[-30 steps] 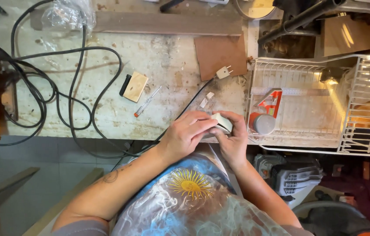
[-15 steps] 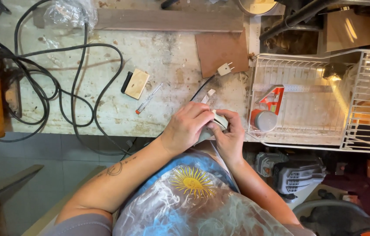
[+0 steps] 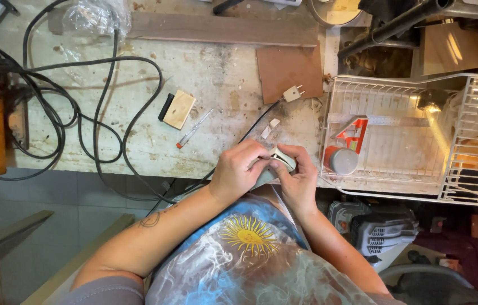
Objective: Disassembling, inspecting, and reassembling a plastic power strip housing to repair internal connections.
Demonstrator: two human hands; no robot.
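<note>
Grey-white plastic, small and rounded: the part (image 3: pixel 280 160) is sitting at the near edge of the surface (image 3: pixel 137 124), pinched between both hands directly above the person's lap. A thin dark cord (image 3: pixel 253 131) is running from it up to a white two-pin plug (image 3: pixel 292 93) lying beside a brown board (image 3: pixel 288 69).

Risks, judged from this view:
- The part is being held right over the edge, so a slipping fingertip would likely be sending it, or any loose piece of it, down toward the floor.
- Two small white bits (image 3: pixel 269 128) are lying loose near the cord; a tug on the cord could be sweeping them off.
- The heavy black cable (image 3: pixel 97 113) is looping close to the left forearm and could be snagging on a sudden pull-back.

Pose: the left hand (image 3: pixel 238 169) is curling over the part from the left, wrist bent, fingers closed down on it. The right hand (image 3: pixel 297 175) is gripping it from the right, thumb pressing on top, fingers wrapped beneath. Both forearms are converging from the torso. A white wire rack (image 3: pixel 385 186) is standing just right of the hands.
</note>
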